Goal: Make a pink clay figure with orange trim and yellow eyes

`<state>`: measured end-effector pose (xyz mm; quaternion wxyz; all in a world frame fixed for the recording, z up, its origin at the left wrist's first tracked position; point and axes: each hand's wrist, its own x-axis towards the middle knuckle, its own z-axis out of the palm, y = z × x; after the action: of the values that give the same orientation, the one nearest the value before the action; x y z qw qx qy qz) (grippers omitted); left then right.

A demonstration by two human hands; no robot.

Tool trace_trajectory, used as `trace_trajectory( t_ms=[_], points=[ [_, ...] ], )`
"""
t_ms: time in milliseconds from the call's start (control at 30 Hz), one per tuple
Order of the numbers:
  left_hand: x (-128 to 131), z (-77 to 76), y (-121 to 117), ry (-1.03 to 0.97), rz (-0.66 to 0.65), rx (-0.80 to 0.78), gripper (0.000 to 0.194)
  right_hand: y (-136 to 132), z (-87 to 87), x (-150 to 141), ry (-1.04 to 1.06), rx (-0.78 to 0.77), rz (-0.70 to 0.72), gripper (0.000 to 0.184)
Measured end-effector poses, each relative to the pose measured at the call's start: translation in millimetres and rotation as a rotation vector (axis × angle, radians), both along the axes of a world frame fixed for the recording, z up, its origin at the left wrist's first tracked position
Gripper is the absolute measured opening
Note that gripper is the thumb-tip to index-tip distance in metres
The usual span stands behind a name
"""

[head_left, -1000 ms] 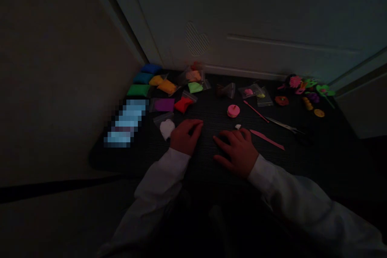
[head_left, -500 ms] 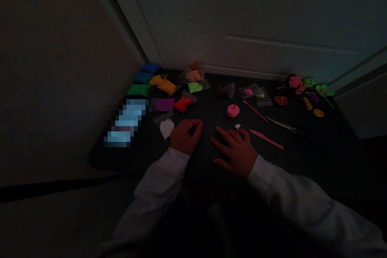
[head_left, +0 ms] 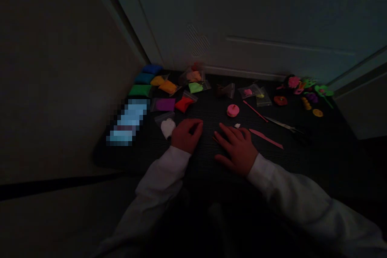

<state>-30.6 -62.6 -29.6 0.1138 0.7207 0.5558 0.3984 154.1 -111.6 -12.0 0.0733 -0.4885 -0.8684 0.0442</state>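
Observation:
The scene is very dark. My left hand (head_left: 185,135) rests on a black mat (head_left: 317,145), fingers curled loosely, right beside a white lump of clay (head_left: 167,127) in a clear bag. My right hand (head_left: 237,148) lies flat on the mat with its fingers stretched out and pressed down; whether anything is under them is hidden. A tiny white bit of clay (head_left: 237,125) sits just beyond its fingertips. A pink disc of clay (head_left: 233,110) lies further back, and a pink modelling tool (head_left: 266,138) lies to the right of my right hand.
Bags of coloured clay lie at the back left: blue (head_left: 152,69), green (head_left: 139,90), orange (head_left: 167,86), purple (head_left: 165,105), red (head_left: 184,105). Scissors (head_left: 286,125) and a thin pink stick (head_left: 254,111) lie at the right. Small clay flowers (head_left: 305,88) stand at the far right. A pale door (head_left: 256,20) rises behind.
My right hand has slid slightly forward and left over the mat with its fingers flat. My left hand has stayed where it was.

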Motion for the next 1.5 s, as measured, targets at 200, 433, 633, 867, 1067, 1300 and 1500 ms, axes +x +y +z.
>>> trace_trajectory(
  t_ms=[200,433,633,867,1067,1300,1500],
  points=[
    [-0.3,0.0,-0.2,-0.018,-0.006,0.011,0.016,-3.5,-0.5,5.1,-0.009,0.005,0.000,0.057],
    [0.3,0.7,-1.1,-0.007,0.003,0.001,0.016,-4.2,-0.1,2.1,-0.035,-0.025,0.058,0.056],
    [0.2,1.5,-1.2,0.002,-0.005,-0.003,0.016,-4.7,-0.6,1.3,-0.038,-0.020,0.024,0.060],
    [0.7,1.1,-0.8,0.000,-0.004,-0.003,0.016,-4.7,-1.6,1.7,-0.032,-0.019,0.030,0.063],
    [0.2,-0.5,-0.2,-0.019,-0.016,-0.005,0.016,-5.0,-0.5,1.4,-0.026,-0.009,0.056,0.061],
    [0.1,-0.2,0.1,-0.011,-0.023,0.007,0.016,-5.8,-0.9,0.2,-0.029,-0.004,0.076,0.060],
    [0.0,-1.1,-0.1,-0.026,-0.026,-0.007,0.017,-6.0,0.2,-0.1,-0.039,-0.011,0.059,0.062]
  ],
)
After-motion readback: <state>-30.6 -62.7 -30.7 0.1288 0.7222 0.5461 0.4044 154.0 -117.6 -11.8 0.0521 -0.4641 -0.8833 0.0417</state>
